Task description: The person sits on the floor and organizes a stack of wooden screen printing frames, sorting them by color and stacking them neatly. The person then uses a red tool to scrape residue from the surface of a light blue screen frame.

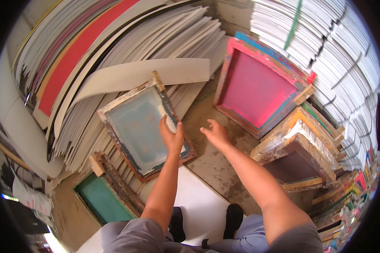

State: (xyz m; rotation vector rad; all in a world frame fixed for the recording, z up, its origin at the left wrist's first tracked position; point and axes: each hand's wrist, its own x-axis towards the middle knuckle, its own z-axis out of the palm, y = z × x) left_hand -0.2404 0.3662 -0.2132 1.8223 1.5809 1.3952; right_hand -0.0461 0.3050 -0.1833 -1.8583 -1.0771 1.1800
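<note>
Grey frame [133,126] is leaning on sheets [156,38], its long axis slanting down rightward, its body lying mostly left of both hands. Left hand [172,135], nearer, is overlapping its right edge; I cannot tell whether it is gripping. Right hand [216,135] is hovering open above concrete floor [207,177]; pink frame [257,86] is standing farther right.

No words, numbers or signs can be read. The one mark that looks printed is a small patch of red on a white bag [31,196], far to the left of the left grip [172,137] and nearer the wearer than it; it is too small and blurred to make out, and whether it is lettering or a picture cannot be told.
</note>
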